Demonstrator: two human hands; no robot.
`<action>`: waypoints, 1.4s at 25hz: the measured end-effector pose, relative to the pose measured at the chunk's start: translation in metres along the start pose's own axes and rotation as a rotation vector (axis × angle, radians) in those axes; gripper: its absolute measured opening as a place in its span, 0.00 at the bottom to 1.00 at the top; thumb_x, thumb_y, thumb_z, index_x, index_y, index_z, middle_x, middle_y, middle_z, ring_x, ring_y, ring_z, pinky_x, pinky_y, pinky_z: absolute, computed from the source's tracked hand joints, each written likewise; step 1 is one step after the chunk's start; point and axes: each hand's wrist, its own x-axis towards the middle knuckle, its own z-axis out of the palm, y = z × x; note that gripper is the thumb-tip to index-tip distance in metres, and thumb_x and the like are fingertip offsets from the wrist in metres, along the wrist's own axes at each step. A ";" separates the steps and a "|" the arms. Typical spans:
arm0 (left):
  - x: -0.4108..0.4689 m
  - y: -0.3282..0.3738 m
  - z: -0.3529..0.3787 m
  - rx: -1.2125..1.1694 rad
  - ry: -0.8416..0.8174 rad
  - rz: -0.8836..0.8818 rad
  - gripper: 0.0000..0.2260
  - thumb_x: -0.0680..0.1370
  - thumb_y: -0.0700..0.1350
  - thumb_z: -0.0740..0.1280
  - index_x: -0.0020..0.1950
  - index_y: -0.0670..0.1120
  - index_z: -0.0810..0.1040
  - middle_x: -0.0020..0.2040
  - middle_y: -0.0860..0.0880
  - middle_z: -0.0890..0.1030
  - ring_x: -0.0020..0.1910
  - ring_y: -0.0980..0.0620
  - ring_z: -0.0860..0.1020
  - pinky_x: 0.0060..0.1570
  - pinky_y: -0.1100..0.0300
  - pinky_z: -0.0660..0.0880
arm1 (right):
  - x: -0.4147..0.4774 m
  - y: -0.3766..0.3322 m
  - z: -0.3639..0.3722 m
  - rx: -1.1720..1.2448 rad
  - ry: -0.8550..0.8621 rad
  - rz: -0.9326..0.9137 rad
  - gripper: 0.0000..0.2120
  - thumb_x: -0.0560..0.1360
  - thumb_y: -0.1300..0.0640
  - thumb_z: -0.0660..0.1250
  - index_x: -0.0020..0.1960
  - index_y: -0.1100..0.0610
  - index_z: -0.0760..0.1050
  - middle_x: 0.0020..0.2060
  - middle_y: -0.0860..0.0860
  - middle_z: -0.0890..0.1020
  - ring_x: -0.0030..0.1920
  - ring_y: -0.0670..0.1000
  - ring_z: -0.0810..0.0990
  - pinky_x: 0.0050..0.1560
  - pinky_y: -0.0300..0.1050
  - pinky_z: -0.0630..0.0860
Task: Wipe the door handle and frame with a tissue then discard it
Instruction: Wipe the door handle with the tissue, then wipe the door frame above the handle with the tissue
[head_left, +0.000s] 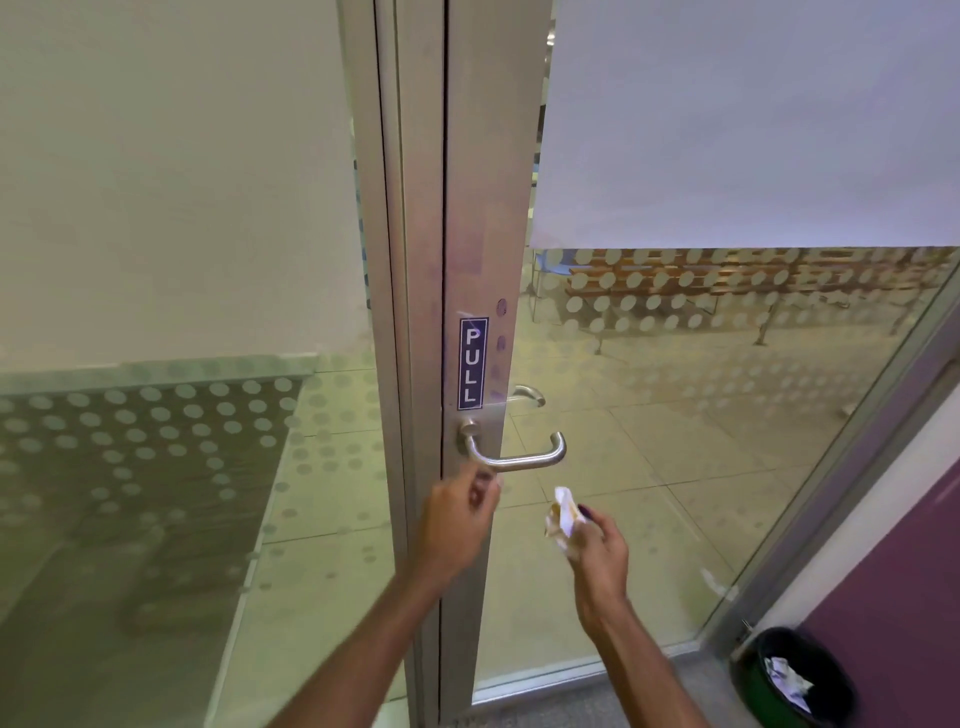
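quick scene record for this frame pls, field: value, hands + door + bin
left hand: raised just below the door handle, blurred, contact unclear, nothing visibly held
right hand: holding a crumpled tissue, below and right of the handle
door frame: metal, PULL sticker above the handle
bin: dark, on the floor at lower right, crumpled paper inside
wiping: tissue not touching handle or frame
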 end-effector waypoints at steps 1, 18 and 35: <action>-0.023 -0.001 0.012 -0.185 -0.102 -0.235 0.07 0.79 0.49 0.68 0.48 0.47 0.78 0.39 0.53 0.80 0.39 0.52 0.79 0.40 0.64 0.77 | -0.011 0.014 0.000 0.016 -0.023 0.056 0.14 0.75 0.69 0.58 0.51 0.57 0.78 0.52 0.63 0.82 0.51 0.62 0.81 0.48 0.49 0.76; -0.084 -0.039 -0.004 -0.678 -0.413 -0.781 0.04 0.77 0.42 0.64 0.49 0.43 0.71 0.47 0.42 0.80 0.43 0.47 0.79 0.41 0.55 0.75 | -0.054 0.021 0.000 -0.312 -0.688 0.295 0.11 0.76 0.54 0.68 0.56 0.59 0.80 0.51 0.57 0.85 0.50 0.56 0.83 0.45 0.48 0.80; -0.055 -0.039 -0.012 -0.259 -0.030 -0.412 0.07 0.79 0.37 0.66 0.46 0.49 0.79 0.39 0.51 0.80 0.39 0.53 0.77 0.40 0.66 0.75 | -0.060 0.014 0.035 0.105 -0.689 0.406 0.19 0.72 0.65 0.72 0.61 0.68 0.75 0.54 0.65 0.82 0.55 0.63 0.81 0.60 0.57 0.76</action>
